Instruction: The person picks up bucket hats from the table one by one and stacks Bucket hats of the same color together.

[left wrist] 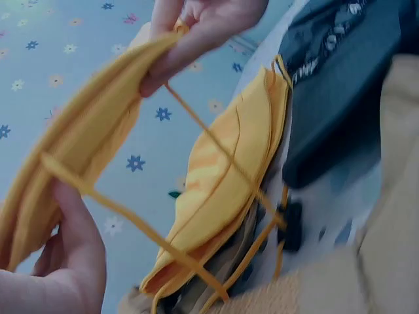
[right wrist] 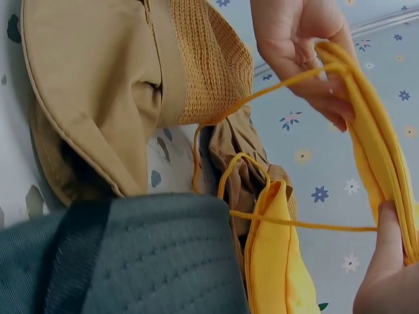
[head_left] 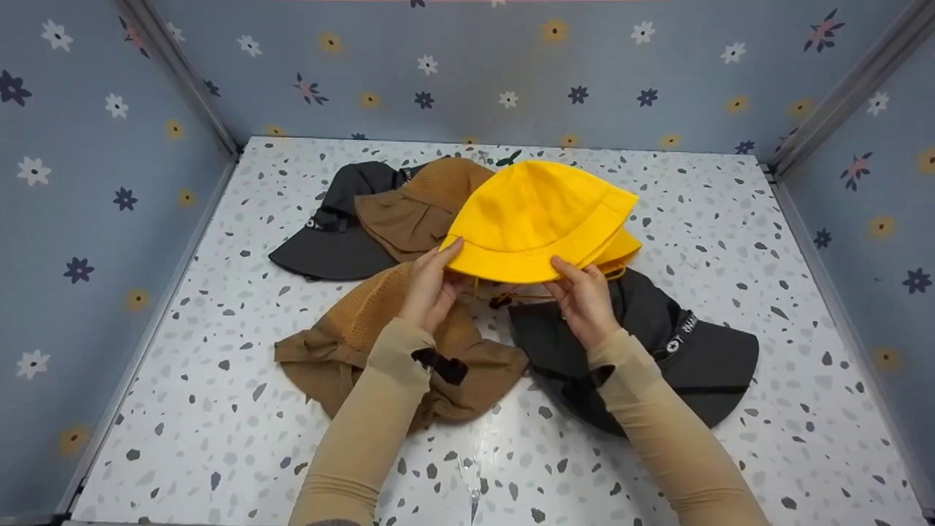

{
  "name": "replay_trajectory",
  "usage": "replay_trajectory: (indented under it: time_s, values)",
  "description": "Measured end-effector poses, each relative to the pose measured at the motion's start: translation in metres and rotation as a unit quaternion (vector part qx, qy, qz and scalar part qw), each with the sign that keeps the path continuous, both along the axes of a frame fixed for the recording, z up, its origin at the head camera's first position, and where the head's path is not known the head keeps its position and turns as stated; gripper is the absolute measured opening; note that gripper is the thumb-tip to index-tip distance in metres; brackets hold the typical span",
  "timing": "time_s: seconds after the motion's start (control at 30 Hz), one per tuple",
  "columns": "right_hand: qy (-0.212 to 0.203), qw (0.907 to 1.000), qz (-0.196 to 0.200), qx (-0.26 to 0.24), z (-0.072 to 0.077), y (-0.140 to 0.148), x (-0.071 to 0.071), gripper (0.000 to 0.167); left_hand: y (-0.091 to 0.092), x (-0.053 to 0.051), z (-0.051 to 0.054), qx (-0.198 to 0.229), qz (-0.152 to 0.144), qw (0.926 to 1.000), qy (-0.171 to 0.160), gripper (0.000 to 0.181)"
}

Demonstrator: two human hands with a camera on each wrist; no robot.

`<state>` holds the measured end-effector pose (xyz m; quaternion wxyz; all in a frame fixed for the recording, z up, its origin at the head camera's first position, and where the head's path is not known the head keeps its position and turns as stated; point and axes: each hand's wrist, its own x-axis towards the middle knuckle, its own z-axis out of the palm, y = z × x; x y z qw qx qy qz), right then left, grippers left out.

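Both hands hold a yellow bucket hat (head_left: 537,219) by its brim, raised above the other hats. The left hand (head_left: 432,292) pinches the brim's left corner, thumb on top. The right hand (head_left: 586,301) pinches the near edge further right. A yellow chin cord (left wrist: 141,229) hangs in loops below the brim; a dark toggle (left wrist: 292,226) shows near the cords in the left wrist view. Behind and beneath lies a second yellow hat (left wrist: 226,176), mostly hidden in the head view by the raised one.
A brown hat (head_left: 329,365) lies under the left forearm, and a black hat (head_left: 719,358) with a lettered band under the right. Further back, another brown hat (head_left: 402,219) overlaps another black hat (head_left: 329,252). Flowered panels (head_left: 467,73) enclose the speckled table (head_left: 219,438).
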<state>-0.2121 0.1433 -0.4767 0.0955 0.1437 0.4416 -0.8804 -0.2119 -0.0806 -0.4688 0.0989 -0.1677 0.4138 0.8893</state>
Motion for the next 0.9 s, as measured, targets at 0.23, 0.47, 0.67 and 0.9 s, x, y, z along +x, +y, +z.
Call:
replay_trajectory:
  time_s: [0.23, 0.47, 0.67, 0.9]
  values:
    - [-0.017, 0.9993, -0.026, -0.019, -0.005, -0.004, 0.005, 0.025, 0.019, 0.005, -0.007, -0.007, 0.036, 0.9993, 0.011, 0.028]
    - [-0.017, 0.9983, -0.043, -0.035, -0.009, -0.009, 0.009, 0.02, 0.033, 0.009, -0.009, -0.094, 0.023, 0.9951, -0.015, 0.072]
    - [-0.009, 0.9969, -0.065, -0.044, -0.01, -0.016, 0.012, 0.019, 0.046, 0.009, -0.009, -0.055, 0.022, 0.9982, -0.002, 0.082]
    - [-0.034, 0.9954, -0.074, -0.051, -0.015, -0.022, 0.015, 0.024, 0.056, 0.009, -0.009, -0.026, 0.049, 0.9981, -0.025, 0.102]
